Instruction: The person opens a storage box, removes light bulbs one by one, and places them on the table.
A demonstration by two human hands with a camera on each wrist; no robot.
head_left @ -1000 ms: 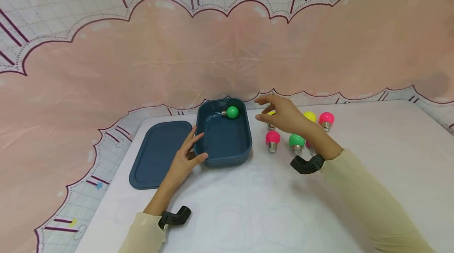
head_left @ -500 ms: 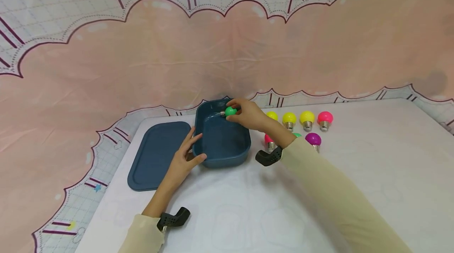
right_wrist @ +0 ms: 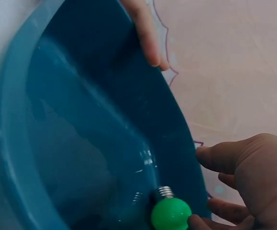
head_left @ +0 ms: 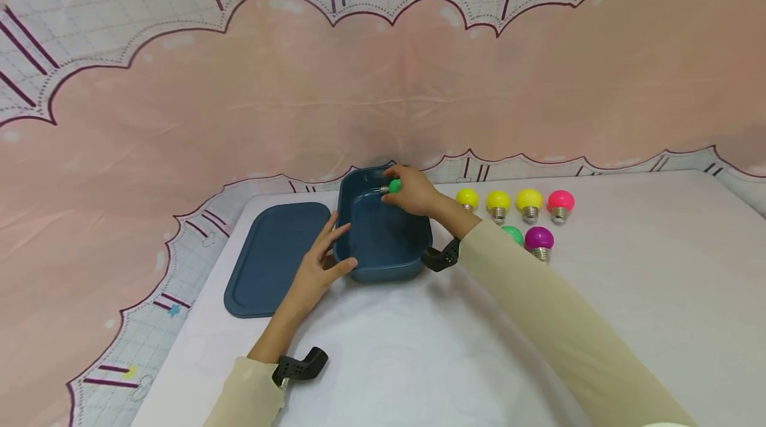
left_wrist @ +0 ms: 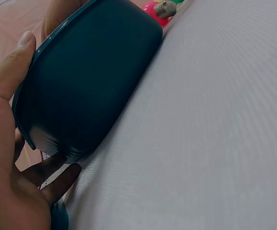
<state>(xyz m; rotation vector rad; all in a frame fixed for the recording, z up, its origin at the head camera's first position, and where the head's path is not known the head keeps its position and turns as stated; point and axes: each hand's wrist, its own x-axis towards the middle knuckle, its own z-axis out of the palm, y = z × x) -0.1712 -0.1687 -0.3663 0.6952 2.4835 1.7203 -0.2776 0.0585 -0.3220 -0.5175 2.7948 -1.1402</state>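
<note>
A dark blue box stands on the table. Inside, near its far wall, lies a green light bulb, its screw base pointing left in the head view. My right hand reaches over the box's right side, fingers around the bulb. One fingertip touches the bulb in the right wrist view, while the thumb sits apart from it. With spread, fairly straight fingers, my left hand rests against the box's left near corner, thumb beside the rim.
A dark blue lid lies flat left of the box. Right of it stand yellow bulbs, a pink bulb, a purple bulb and a partly hidden green bulb. Another pink bulb shows beside the box in the left wrist view.
From beside a yellow bulb, my right hand has moved left into the box to the green bulb, covering more of it now. My left hand stays at the box; the head view shifts slightly.
</note>
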